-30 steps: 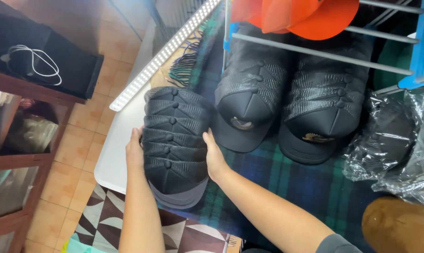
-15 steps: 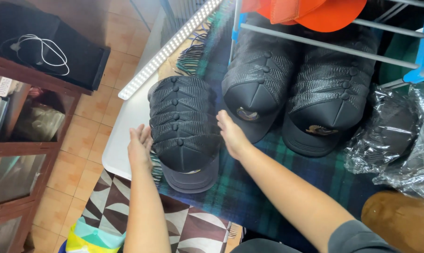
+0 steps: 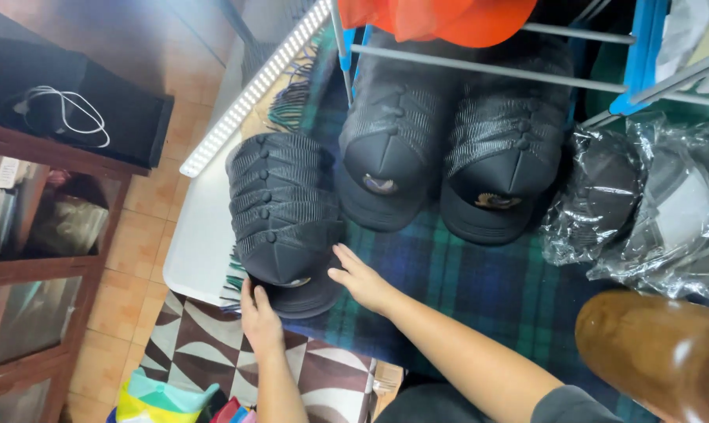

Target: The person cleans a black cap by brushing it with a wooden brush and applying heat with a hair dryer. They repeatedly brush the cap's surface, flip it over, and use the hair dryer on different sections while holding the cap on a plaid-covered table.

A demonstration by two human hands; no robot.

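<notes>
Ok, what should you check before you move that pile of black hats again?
1. Left hand on the front hat's brim: ok.
2. Right hand gripping the hat stack: not ok, it rests on the plaid cloth beside the stack, fingertips at the brim.
3. Stack nested and together: ok.
4. Stack apart from the middle stack: cannot tell, they look close.
5. Stack fully on the cloth: not ok, its left side hangs over the fringe and white tabletop.

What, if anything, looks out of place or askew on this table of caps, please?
The left stack of black caps, between the left hand and right hand, leans and sits lower than the two neat stacks beside it. Nothing looks spilled or damaged.
</notes>
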